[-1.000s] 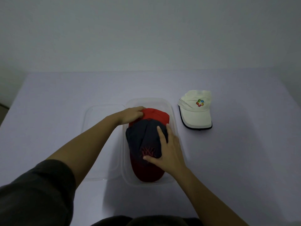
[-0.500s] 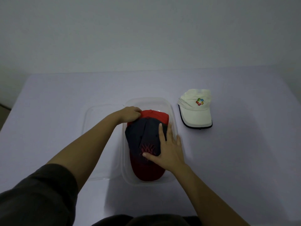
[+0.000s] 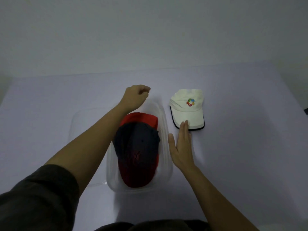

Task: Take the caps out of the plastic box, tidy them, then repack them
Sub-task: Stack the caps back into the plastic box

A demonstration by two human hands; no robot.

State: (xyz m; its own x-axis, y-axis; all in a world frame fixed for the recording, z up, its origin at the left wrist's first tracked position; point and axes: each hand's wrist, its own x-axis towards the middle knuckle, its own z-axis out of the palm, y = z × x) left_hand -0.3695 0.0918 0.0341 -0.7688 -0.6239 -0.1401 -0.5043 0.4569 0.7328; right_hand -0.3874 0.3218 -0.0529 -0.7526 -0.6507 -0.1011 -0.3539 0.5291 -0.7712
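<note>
While the navy cap [image 3: 136, 144] and red cap [image 3: 140, 117] sit stacked in the box [image 3: 165, 147], my right fingers [image 3: 183, 134], straight and together, touch the brim [image 3: 188, 120] of the white cap [image 3: 186, 105] on the tabletop [image 3: 250, 147], a light, soft thing I'd pinch by that stiffer brim, while my left fingers [image 3: 145, 90] curl loosely, empty.

A dim, pale lilac table [image 3: 58, 100] meets a plain grey wall [image 3: 150, 30].
</note>
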